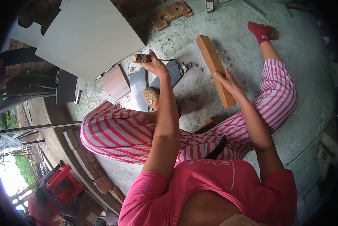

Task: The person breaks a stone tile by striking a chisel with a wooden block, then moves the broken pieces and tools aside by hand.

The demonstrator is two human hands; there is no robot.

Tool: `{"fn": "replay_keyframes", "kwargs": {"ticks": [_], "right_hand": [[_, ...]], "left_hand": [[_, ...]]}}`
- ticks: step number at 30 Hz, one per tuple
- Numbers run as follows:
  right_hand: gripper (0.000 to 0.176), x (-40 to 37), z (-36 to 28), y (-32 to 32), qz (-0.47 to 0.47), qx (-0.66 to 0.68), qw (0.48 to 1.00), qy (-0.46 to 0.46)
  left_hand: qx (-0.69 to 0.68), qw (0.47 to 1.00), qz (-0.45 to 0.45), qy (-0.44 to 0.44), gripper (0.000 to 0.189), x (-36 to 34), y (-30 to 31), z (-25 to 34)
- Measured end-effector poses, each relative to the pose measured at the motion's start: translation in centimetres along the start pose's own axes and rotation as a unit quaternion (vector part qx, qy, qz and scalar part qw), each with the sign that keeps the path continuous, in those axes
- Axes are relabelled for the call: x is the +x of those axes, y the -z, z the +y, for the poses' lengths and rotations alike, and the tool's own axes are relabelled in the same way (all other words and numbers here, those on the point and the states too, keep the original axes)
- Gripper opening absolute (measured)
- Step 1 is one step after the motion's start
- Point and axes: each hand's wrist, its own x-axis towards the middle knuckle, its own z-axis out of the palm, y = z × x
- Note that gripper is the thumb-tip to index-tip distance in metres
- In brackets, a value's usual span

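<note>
My left hand (155,67) is wrapped round a short, thick wooden handle (141,58) with dark bands; a thin dark piece extends on the other side of the hand, its far end hard to make out. Beneath it lie grey tile pieces (138,88) on the floor. My right hand (228,83) grips a long rectangular wooden block (213,66) near its lower half, thumb on the near face. The block is held tilted above the floor, between my legs.
A large pale board (89,37) lies at the upper left, beside a wood-patterned tile (116,83). A cut wooden piece (171,15) rests at the top. Bricks (82,154) line the left side near a red plastic stool (63,180). Rubble is scattered on the floor (199,88).
</note>
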Motion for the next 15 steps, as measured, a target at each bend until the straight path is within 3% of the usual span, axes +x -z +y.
{"fn": "replay_keyframes", "kwargs": {"ticks": [3,5,15], "right_hand": [[0.091,0.3,0.9,-0.2,-0.001,-0.009,1.000,0.001],[0.090,0.2,1.1,-0.3,0.006,-0.015,1.000,0.005],[0.086,-0.1,1.1,-0.5,0.010,-0.023,0.999,0.021]], "left_hand": [[0.015,1.000,0.002,0.008,0.059,0.0,0.6,-0.1],[-0.049,0.999,0.010,0.010,0.059,0.0,0.7,-0.5],[-0.013,0.998,0.017,0.062,0.049,-0.1,1.3,-0.5]]}}
